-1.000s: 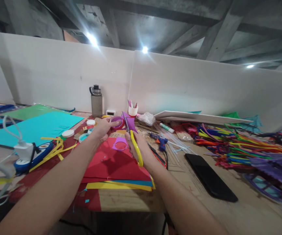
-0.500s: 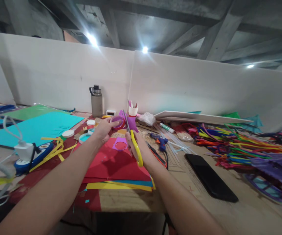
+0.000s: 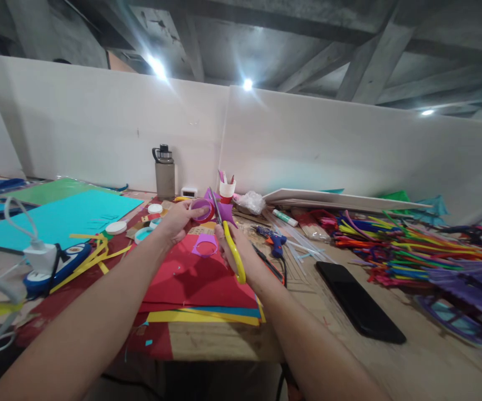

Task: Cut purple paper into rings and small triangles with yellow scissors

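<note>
My left hand (image 3: 179,219) pinches a round purple piece with a red rim (image 3: 201,210), thumb across its face. My right hand (image 3: 231,245) is closed round yellow-handled scissors (image 3: 233,250), their blades pointing up and away beside the round piece. A purple sheet scrap (image 3: 226,213) shows right behind the blades; whether they touch it I cannot tell. Below my hands, a purple piece with a round hole (image 3: 205,245) lies on a stack of red sheets (image 3: 194,284). Blue and yellow sheets stick out under the stack's near edge.
Round white lids (image 3: 116,228), yellow strips (image 3: 98,256), a power strip (image 3: 63,264) and a turquoise sheet (image 3: 65,217) lie left. A bottle (image 3: 165,175) and a pen cup (image 3: 227,190) stand behind. Rightward are a glue gun (image 3: 277,242), a phone (image 3: 360,301) and pipe cleaners (image 3: 412,245).
Both hands stay almost in place, still holding the round piece and the scissors. The purple scrap by the blades has shifted slightly, and less of it shows above them.
</note>
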The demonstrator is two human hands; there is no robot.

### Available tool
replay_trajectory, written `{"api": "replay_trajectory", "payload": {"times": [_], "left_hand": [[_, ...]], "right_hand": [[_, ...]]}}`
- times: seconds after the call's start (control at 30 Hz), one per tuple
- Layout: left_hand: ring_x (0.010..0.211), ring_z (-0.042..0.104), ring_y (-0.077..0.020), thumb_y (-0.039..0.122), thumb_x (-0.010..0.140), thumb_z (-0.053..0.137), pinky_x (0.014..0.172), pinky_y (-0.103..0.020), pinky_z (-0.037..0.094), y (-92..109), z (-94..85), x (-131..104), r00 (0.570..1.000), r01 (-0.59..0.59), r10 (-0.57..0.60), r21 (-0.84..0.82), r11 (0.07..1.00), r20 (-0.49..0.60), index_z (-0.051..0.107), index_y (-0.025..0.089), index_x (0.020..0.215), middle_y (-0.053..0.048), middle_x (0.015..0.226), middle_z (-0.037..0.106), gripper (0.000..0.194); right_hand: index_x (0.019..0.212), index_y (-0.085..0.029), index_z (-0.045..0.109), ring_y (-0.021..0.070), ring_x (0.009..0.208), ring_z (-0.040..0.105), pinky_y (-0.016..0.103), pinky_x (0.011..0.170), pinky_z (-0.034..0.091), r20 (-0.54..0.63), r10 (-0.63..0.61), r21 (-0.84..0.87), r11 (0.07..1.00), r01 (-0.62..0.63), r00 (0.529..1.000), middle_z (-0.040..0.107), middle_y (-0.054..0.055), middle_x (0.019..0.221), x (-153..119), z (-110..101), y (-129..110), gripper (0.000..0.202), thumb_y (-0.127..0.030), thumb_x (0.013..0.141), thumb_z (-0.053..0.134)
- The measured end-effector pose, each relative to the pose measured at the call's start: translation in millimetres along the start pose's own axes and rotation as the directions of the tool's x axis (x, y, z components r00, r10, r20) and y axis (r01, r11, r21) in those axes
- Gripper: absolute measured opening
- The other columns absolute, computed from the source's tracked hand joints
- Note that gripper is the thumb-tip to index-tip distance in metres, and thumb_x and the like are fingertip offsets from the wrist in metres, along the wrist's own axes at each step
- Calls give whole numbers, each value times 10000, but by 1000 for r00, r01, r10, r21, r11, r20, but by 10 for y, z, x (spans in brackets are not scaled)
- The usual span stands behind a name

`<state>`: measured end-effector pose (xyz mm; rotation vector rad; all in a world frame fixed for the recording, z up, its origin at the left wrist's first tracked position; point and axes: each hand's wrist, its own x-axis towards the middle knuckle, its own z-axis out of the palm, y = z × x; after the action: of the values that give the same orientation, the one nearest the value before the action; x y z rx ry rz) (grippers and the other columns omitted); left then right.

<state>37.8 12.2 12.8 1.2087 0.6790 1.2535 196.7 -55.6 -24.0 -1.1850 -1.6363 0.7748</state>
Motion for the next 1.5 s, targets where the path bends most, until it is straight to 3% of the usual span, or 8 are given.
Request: {"api": "replay_trajectory", "payload": {"times": [0.17,0.4,0.87,1.5], "left_hand": [[638,615,-127,144,522,839,539,-208,427,38,15,-16,1000,10,-10,-6,1000,-2,734,126,790,-63,739,706,289],[544,554,-87,145,510,844,465,-173,376,56,42,-26,995,55,-57,-17,998,-83,717,111,759,-33,655,673,281],[589,597,-104,141,616,787,579,-201,473,87,51,-33,991,41,-48,-63,997,-122,710,100,724,-48,667,687,140],[569,593,-96,114,652,766,551,-187,485,57,51,-16,990,31,-48,-129,991,-130,686,111,691,-30,643,675,88]], "right_hand": [[807,-226,454,104,457,433,211,414,360,36,-11,-44,999,13,999,466,-49,580,16,-27,-17,401,-618,884,416],[819,-219,460,99,460,426,205,424,351,52,-20,-68,997,23,998,460,-51,576,2,-47,-72,407,-611,899,389],[854,-216,486,104,495,459,210,490,359,58,-43,-101,994,48,997,478,-61,567,-66,-72,-182,321,-536,877,487],[854,-217,508,123,507,493,221,482,380,29,-52,-124,991,55,998,524,-39,571,-59,-55,-164,338,-548,890,450]]}}
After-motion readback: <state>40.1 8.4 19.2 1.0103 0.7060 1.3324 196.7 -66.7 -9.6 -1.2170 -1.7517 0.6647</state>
